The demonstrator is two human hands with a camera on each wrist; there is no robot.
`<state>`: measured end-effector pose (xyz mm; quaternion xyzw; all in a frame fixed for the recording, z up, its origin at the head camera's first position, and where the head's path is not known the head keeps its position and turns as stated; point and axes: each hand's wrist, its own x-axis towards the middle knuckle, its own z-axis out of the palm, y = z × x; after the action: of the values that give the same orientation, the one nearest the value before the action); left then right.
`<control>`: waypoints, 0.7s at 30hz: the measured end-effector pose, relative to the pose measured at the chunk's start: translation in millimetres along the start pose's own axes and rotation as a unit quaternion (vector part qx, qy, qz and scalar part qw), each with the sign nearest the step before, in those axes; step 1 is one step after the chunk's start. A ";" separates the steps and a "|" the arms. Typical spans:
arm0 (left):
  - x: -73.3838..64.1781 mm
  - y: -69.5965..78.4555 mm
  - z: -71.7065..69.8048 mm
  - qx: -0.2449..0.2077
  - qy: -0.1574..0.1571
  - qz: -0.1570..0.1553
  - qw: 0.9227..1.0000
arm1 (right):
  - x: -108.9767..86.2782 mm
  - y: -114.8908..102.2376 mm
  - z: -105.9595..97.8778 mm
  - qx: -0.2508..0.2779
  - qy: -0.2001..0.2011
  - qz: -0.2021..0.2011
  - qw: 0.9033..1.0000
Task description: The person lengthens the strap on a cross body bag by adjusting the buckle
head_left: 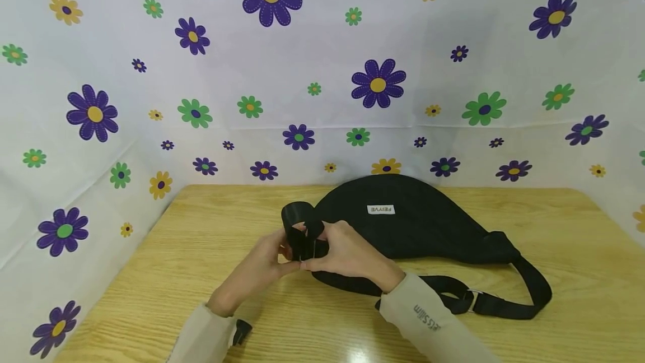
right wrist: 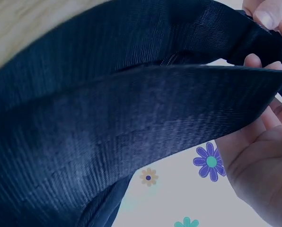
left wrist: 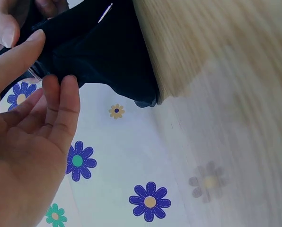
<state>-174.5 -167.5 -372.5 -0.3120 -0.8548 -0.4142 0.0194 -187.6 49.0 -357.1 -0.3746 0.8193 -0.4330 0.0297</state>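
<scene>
A black waist bag [head_left: 398,223] with a small white label lies on the table, its curved edge toward the back. Near its left end my left hand [head_left: 264,259] and right hand [head_left: 347,248] meet, both pinching its black webbing strap [head_left: 297,214]. The strap stands up in a loop above the fingers. A thin metal edge shows by the strap between the hands, mostly hidden by the webbing. In the left wrist view, my left thumb and fingertips grip the dark strap [left wrist: 65,35]. Wide webbing [right wrist: 145,113] bends round my right fingers [right wrist: 259,64] in the right wrist view.
The bag's other strap end loops on the table at right, through a metal slider [head_left: 474,300]. A small black piece [head_left: 242,330] shows beside the left cuff. A flower-printed cloth [head_left: 322,105] hangs behind the wooden table [head_left: 201,228].
</scene>
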 end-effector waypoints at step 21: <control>-1.8 -3.0 -1.5 0.016 -0.011 -0.023 1.000 | -17.5 2.8 -31.8 -0.034 0.013 0.023 0.999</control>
<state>-175.1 -170.9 -374.1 -0.2965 -0.8686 -0.3971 0.0054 -188.6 83.0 -344.2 -0.3508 0.8421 -0.4094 0.0162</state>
